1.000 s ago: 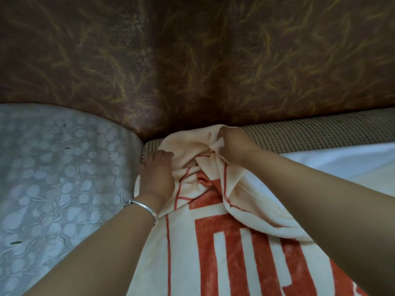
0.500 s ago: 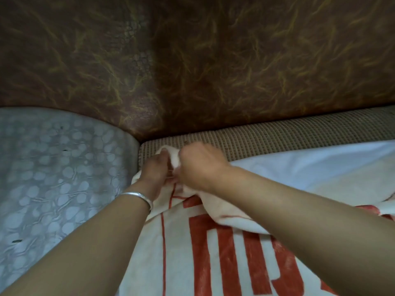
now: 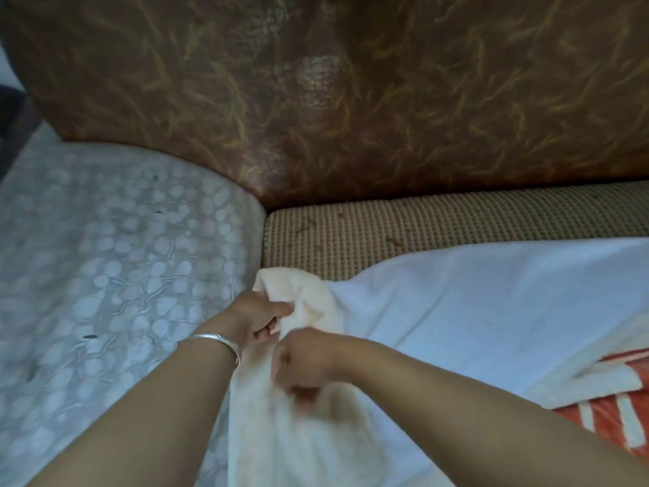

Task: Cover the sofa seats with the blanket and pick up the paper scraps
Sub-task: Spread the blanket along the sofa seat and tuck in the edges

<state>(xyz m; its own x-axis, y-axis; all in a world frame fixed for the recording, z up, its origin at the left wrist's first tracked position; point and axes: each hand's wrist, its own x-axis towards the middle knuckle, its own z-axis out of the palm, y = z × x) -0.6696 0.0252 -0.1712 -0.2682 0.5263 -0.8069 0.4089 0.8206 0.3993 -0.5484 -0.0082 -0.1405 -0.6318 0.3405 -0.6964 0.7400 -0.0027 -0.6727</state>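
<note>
Lower centre of frame: left hand (image 3: 261, 316) pinches a bunched cream corner of the blanket (image 3: 456, 311) between thumb and fingers; silver bracelet (image 3: 214, 340) on that wrist; right hand (image 3: 305, 360) sits just below and to the right, on the same fold, fingers curled into the cloth and grasping it; fingertips blurred.

Blanket spreads from the hands toward the right edge of frame, pale side up over most of it; orange-red pattern with white stripes shows at lower right.

Blanket lies on the woven tan seat cushion (image 3: 386, 233); a strip of that cushion is bare across centre right, between the blanket edge and the brown mottled backrest (image 3: 351, 100) that fills the upper frame.

Left half of frame: grey-white cushion (image 3: 105, 258) with pebble pattern, uncovered, butting against the tan seat; small dark specks (image 3: 90, 336) on it, too small to identify.
</note>
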